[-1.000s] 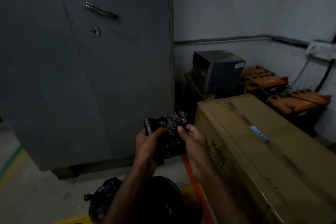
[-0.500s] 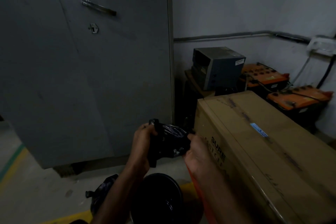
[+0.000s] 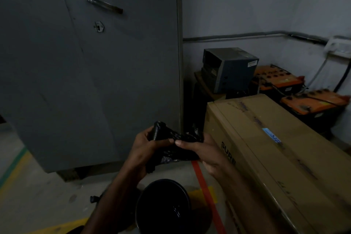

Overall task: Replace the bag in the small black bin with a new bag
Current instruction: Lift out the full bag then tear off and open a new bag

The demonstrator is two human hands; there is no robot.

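Dim concrete-floored storeroom. Item: new bag (image 3: 175, 143), folded black film, held at your 12 o'clock above the small black bin (image 3: 163, 207). Left hand (image 3: 146, 150) and right hand (image 3: 201, 150) fingers pinch it. Light, limp, likely slippery; grip an open edge.

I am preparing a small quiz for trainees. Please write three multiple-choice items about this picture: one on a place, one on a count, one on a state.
1. Where is the small black bin?
A. on the cardboard box
B. on the floor below the hands
C. on the grey unit

2. How many orange batteries stand by the wall?
A. two
B. four
C. none

3. The new bag is:
A. spread over the bin
B. on the floor
C. crumpled in both hands

Key: B, it stands low under the left hand and right hand; A, one and another; C, both hands grip it.
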